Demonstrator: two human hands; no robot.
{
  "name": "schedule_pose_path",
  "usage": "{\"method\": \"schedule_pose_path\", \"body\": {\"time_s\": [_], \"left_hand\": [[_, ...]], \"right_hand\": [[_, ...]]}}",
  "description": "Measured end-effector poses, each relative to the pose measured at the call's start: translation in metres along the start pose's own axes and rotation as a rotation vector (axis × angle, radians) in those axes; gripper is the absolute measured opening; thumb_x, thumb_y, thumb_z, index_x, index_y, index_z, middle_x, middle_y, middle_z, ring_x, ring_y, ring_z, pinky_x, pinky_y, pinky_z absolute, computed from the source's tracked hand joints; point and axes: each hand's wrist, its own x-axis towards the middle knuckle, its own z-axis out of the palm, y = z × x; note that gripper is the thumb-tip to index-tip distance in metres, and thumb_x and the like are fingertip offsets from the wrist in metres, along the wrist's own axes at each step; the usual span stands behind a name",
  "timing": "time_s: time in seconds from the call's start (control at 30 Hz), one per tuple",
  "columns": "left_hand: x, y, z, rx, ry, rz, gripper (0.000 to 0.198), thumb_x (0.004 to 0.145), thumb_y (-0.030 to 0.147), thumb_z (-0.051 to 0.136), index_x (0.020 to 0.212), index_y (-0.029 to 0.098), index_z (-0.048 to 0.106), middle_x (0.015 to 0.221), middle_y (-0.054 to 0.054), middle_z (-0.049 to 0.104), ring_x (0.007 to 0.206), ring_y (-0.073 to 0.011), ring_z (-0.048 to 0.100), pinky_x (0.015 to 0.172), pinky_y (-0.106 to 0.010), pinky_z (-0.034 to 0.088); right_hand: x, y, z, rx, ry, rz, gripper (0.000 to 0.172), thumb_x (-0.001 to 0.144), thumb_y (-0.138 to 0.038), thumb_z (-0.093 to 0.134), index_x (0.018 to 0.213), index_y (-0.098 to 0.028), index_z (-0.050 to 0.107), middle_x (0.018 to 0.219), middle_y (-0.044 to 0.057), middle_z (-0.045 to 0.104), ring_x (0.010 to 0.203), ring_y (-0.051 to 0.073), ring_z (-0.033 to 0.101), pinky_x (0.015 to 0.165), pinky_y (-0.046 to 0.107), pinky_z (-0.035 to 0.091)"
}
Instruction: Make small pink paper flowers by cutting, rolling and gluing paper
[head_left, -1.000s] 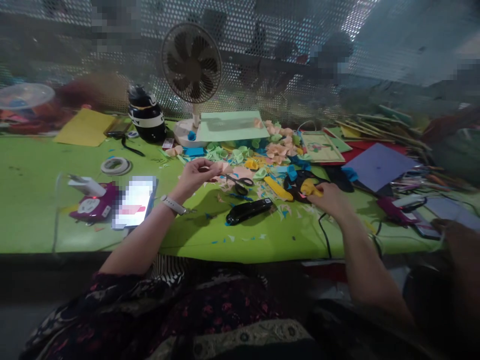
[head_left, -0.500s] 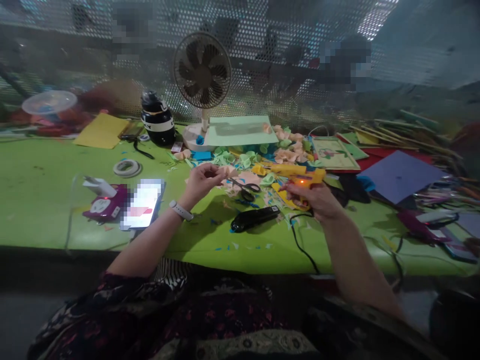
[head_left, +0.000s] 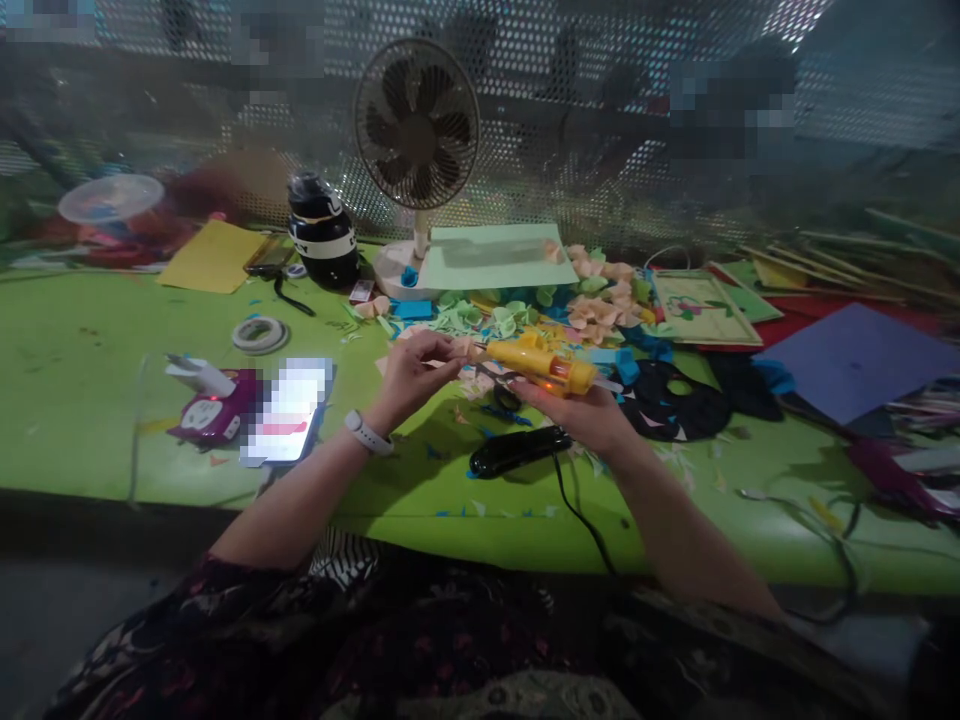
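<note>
My right hand [head_left: 581, 410] is closed round a yellow hot glue gun [head_left: 540, 365] with a small orange light lit on its side. The gun's nozzle points left, at the fingertips of my left hand [head_left: 420, 375]. Those fingers pinch a small peach paper piece [head_left: 469, 350], partly hidden by the fingers and close to the nozzle. Below the gun lie scissors [head_left: 506, 398], partly covered, and a black stapler-like tool [head_left: 517, 452]. Peach, green and blue paper flowers [head_left: 600, 310] and scraps are heaped just behind my hands.
A lit phone [head_left: 289, 410] leans by a purple owl-like holder [head_left: 217, 410] on the left, near a tape roll [head_left: 259, 335]. Behind stand a black bottle [head_left: 322, 240] and a fan [head_left: 416, 130]. A purple sheet [head_left: 862, 360] lies right. The glue gun's cord hangs over the front edge.
My right hand has brought the glue gun left, so its nozzle now meets the paper piece at my left fingertips. My left hand keeps its pinch. The view has shifted slightly.
</note>
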Motion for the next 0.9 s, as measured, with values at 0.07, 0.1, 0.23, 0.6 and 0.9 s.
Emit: {"method": "schedule_pose_path", "body": {"time_s": [0.07, 0.1, 0.23, 0.6, 0.9], "left_hand": [[-0.001, 0.002, 0.001, -0.005, -0.001, 0.02, 0.017, 0.076, 0.032, 0.077, 0.072, 0.017, 0.068, 0.084, -0.007, 0.068, 0.086, -0.0178, 0.066, 0.062, -0.025, 0.058], [-0.002, 0.003, 0.002, -0.011, 0.0, 0.027, 0.017, 0.076, 0.032, 0.077, 0.073, 0.017, 0.069, 0.085, -0.008, 0.068, 0.086, -0.0176, 0.066, 0.061, -0.024, 0.058], [-0.003, 0.005, 0.002, -0.027, 0.009, 0.043, 0.018, 0.076, 0.031, 0.077, 0.072, 0.017, 0.068, 0.088, -0.008, 0.068, 0.084, -0.0166, 0.065, 0.06, -0.024, 0.058], [-0.004, 0.001, 0.003, -0.047, -0.012, 0.102, 0.02, 0.079, 0.033, 0.078, 0.075, 0.016, 0.07, 0.091, -0.009, 0.069, 0.082, -0.0159, 0.065, 0.058, -0.023, 0.06], [-0.003, 0.0, 0.003, -0.044, -0.018, 0.174, 0.021, 0.08, 0.034, 0.078, 0.076, 0.015, 0.07, 0.09, -0.009, 0.069, 0.079, -0.0152, 0.066, 0.054, -0.021, 0.06]], "right_hand": [[-0.001, 0.003, 0.0, -0.017, -0.004, -0.006, 0.037, 0.076, -0.047, 0.077, 0.106, -0.024, 0.075, 0.108, 0.004, 0.077, 0.103, 0.028, 0.072, 0.098, 0.049, 0.058], [-0.001, 0.004, 0.0, -0.031, -0.005, -0.011, 0.037, 0.077, -0.046, 0.077, 0.106, -0.024, 0.075, 0.108, 0.005, 0.077, 0.103, 0.028, 0.072, 0.099, 0.048, 0.058], [-0.001, 0.007, -0.002, -0.066, -0.025, -0.023, 0.037, 0.08, -0.045, 0.075, 0.109, -0.023, 0.075, 0.112, 0.005, 0.076, 0.106, 0.028, 0.071, 0.1, 0.045, 0.058], [-0.001, 0.015, -0.003, -0.122, 0.0, -0.037, 0.042, 0.081, -0.048, 0.074, 0.115, -0.023, 0.074, 0.111, 0.007, 0.076, 0.103, 0.028, 0.071, 0.092, 0.044, 0.061], [-0.002, 0.016, -0.004, -0.175, 0.014, -0.044, 0.043, 0.082, -0.05, 0.073, 0.114, -0.023, 0.075, 0.11, 0.006, 0.076, 0.106, 0.03, 0.071, 0.091, 0.045, 0.06]]}}
